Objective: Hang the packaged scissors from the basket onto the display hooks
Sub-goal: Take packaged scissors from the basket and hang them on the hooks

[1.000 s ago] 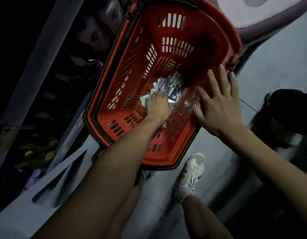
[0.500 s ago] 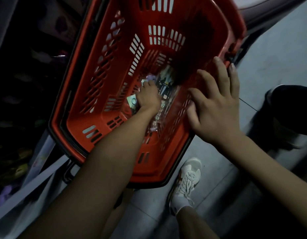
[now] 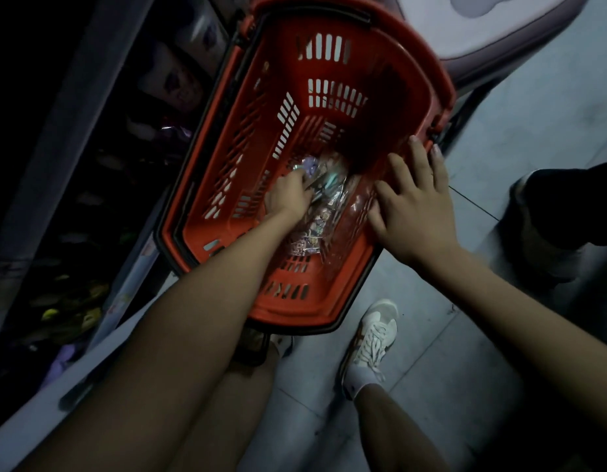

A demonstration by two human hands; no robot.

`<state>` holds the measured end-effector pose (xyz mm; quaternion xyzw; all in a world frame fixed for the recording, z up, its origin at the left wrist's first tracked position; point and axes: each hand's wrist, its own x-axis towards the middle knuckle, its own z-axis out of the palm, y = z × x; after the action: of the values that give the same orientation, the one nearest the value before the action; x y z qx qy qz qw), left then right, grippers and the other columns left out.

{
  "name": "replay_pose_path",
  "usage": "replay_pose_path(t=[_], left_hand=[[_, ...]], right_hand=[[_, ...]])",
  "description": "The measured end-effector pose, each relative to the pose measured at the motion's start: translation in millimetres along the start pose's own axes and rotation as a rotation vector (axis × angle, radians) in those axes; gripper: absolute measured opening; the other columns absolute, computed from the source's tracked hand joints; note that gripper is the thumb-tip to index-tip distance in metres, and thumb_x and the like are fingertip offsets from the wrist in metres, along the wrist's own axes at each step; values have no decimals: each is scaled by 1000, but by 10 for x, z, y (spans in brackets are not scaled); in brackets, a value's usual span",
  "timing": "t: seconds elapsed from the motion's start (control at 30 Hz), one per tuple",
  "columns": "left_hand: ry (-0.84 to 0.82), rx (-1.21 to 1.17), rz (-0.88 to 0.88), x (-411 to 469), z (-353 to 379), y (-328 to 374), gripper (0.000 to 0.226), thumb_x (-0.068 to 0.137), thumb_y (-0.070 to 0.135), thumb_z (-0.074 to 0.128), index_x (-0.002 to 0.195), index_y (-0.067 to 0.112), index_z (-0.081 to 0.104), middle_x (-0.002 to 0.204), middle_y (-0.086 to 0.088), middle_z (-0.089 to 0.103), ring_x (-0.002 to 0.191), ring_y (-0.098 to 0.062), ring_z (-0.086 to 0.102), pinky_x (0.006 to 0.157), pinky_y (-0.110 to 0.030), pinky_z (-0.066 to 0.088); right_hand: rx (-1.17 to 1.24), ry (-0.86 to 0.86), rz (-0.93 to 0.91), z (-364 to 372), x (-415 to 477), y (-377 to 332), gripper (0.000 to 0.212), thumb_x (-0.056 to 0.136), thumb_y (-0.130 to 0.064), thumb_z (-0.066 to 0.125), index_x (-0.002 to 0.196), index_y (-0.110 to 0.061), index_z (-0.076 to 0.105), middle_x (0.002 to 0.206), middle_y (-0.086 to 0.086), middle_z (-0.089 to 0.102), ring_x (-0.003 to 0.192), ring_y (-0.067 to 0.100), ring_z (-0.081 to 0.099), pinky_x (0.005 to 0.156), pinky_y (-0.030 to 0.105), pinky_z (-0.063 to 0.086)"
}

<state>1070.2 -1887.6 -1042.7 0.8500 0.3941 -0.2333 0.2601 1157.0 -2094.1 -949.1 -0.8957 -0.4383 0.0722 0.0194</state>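
A red plastic basket (image 3: 295, 311) stands on the floor in dim light. At its bottom lie several packaged scissors (image 3: 315, 229) in shiny clear wrapping. My left hand (image 3: 288, 197) reaches down inside the basket, its fingers curled on packages at the top of the pile. My right hand (image 3: 414, 206) rests flat with spread fingers on the basket's right rim, holding nothing. Display hooks are not in view.
A dark shelf unit (image 3: 74, 233) with dim goods stands to the left of the basket. A pale padded seat (image 3: 499, 28) is at the top right. My white shoe (image 3: 373, 338) is on the grey tiled floor below the basket; a dark shoe (image 3: 564, 206) is at right.
The view has shifted and the basket sits further right in frame. My left hand has dug further into the packages. My right hand stays on the rim.
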Motion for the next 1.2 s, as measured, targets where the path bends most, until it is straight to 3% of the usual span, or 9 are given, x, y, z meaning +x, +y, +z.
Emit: replay_pose_path(t=[0.27, 0.33, 0.47, 0.57, 0.63, 0.73, 0.9, 1.1, 1.2], left_hand=[[93, -92, 12, -627, -752, -174, 15, 83, 38, 81, 95, 31, 75, 104, 5, 77, 99, -22, 70, 72, -29, 46], [71, -120, 58, -729, -862, -250, 14, 81, 42, 82, 90, 33, 77, 90, 12, 75, 89, -14, 70, 66, -26, 45], [-35, -294, 217, -845, -1019, -390, 10, 77, 39, 86, 79, 35, 77, 75, 19, 73, 76, 0, 70, 69, -32, 57], [-56, -361, 341, -868, -1112, -498, 11, 78, 41, 85, 79, 39, 74, 78, 17, 74, 76, -1, 70, 72, -38, 59], [-23, -371, 395, -882, -1146, -561, 17, 82, 46, 80, 95, 38, 73, 90, 18, 74, 81, 0, 69, 75, -35, 59], [22, -611, 308, -869, -1042, -646, 27, 93, 41, 70, 119, 32, 67, 101, 12, 72, 88, 0, 68, 78, -18, 55], [42, -857, 83, -695, -586, -635, 16, 104, 22, 53, 109, 21, 69, 89, -1, 75, 76, -15, 73, 73, -30, 55], [-78, -662, -9, -322, 183, -412, 16, 93, 33, 67, 102, 21, 70, 65, 7, 62, 60, -19, 59, 55, -29, 43], [-48, -407, -10, -88, 414, -250, 38, 91, 42, 70, 121, 20, 65, 83, 9, 69, 77, -14, 65, 64, -25, 44]], right_hand=[[-72, -174, -20, -256, 158, -301, 39, 81, -25, 68, 116, -7, 70, 126, 24, 63, 142, 48, 36, 122, 58, 18], [111, -245, -81, -233, 277, -452, 68, 71, -14, 79, 136, -10, 59, 136, 22, 56, 136, 45, 43, 113, 52, 37], [424, -617, -58, -100, 506, -770, 107, 69, -30, 89, 158, -24, 31, 158, 19, 33, 147, 37, 29, 112, 46, 38], [440, -662, -56, -17, 607, -840, 38, 80, -39, 81, 111, -21, 68, 105, 7, 69, 103, 30, 65, 76, 36, 50], [469, -668, -8, -18, 620, -770, 20, 85, -40, 76, 86, -22, 69, 79, 1, 64, 78, 27, 64, 65, 33, 44], [415, -566, 71, -141, 593, -575, 35, 85, -51, 72, 103, -21, 73, 92, 1, 73, 86, 28, 70, 72, 38, 55], [557, -192, 232, -517, 692, -182, 26, 82, -34, 71, 105, -22, 74, 97, 0, 78, 91, 25, 73, 78, 45, 58], [309, 86, 229, -488, 760, 296, 34, 89, -50, 59, 90, -16, 67, 77, 8, 72, 74, 35, 67, 75, 42, 51], [298, 154, 231, -318, 765, 392, 32, 94, -50, 58, 80, -21, 62, 72, 9, 68, 72, 31, 60, 90, 43, 42]])
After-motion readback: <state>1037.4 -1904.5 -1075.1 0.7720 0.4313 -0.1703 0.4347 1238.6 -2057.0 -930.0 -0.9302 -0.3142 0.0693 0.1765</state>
